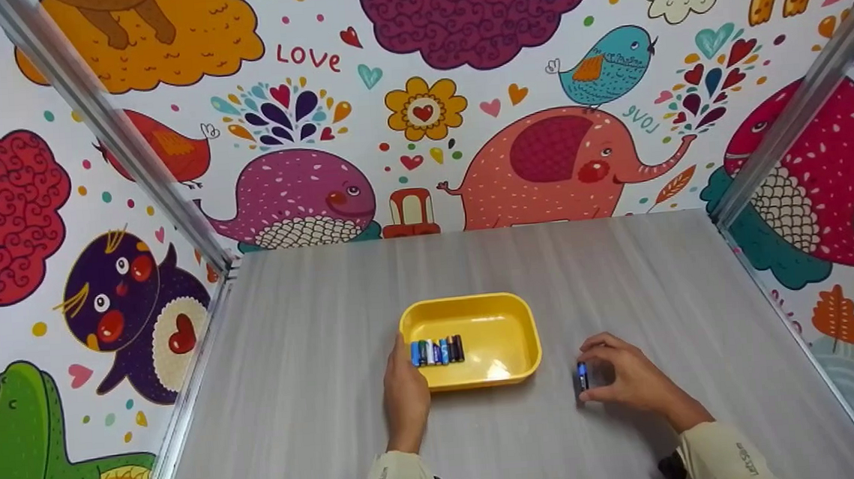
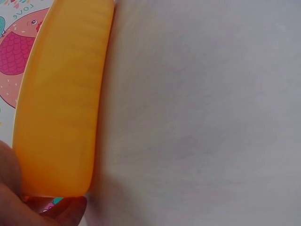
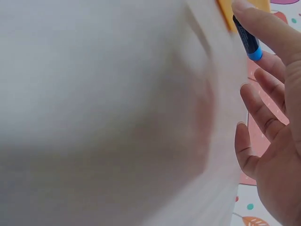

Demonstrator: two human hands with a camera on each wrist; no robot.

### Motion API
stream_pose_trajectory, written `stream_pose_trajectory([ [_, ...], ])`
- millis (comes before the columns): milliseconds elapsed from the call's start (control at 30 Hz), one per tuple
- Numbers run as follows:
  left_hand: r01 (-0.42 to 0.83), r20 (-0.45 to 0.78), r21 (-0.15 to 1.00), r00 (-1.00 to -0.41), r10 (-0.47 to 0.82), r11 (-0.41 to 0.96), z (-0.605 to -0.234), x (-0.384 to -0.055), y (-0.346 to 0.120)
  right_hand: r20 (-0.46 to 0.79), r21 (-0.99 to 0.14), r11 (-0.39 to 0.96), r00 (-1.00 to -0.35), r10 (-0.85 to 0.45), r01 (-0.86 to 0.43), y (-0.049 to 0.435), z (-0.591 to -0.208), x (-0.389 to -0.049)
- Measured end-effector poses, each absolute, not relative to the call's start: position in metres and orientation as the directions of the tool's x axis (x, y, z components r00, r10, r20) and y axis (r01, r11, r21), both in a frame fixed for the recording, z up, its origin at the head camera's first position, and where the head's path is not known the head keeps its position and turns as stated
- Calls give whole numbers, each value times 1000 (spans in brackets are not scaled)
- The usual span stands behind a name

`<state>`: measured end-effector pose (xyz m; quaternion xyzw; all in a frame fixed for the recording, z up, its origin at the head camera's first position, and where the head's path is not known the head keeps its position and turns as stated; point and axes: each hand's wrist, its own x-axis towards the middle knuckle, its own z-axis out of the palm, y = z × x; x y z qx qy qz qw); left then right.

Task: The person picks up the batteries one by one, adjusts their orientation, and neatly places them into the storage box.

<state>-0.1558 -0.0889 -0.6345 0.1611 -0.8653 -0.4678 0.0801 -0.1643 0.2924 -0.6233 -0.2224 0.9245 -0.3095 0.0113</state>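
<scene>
A yellow tray [image 1: 512, 375] stands on the grey table. Inside it, several small batteries [image 1: 435, 352] lie side by side in a row at the left, mostly blue and dark. My left hand [image 1: 407, 395] holds the tray's left end; in the left wrist view, fingers [image 2: 70, 211] bend round the lower corner of its wall. To the right of the tray, my right hand [image 1: 628, 379] pinches a blue and black battery [image 1: 582, 376] by its ends, between thumb and index finger. The right wrist view shows this battery [image 3: 248, 40] with a bright blue end, the other fingers spread loosely.
The grey tabletop [image 1: 314, 337] is bounded by metal rails [image 1: 183, 407] at its sides. Behind it rises a wall [image 1: 421, 157] printed with cartoon animals.
</scene>
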Motion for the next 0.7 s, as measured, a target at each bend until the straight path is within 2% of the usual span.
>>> stream_pose_trajectory([
  [433, -220, -23, 831, -931, -365, 510, -635, -158, -88, 201, -653, 616, -886, -419, -440, 268, -615, -178],
  [700, -200, 5, 829, -931, -366, 522, -637, -157, -88, 243, -660, 591, -877, -415, -463, 249, -610, -189],
])
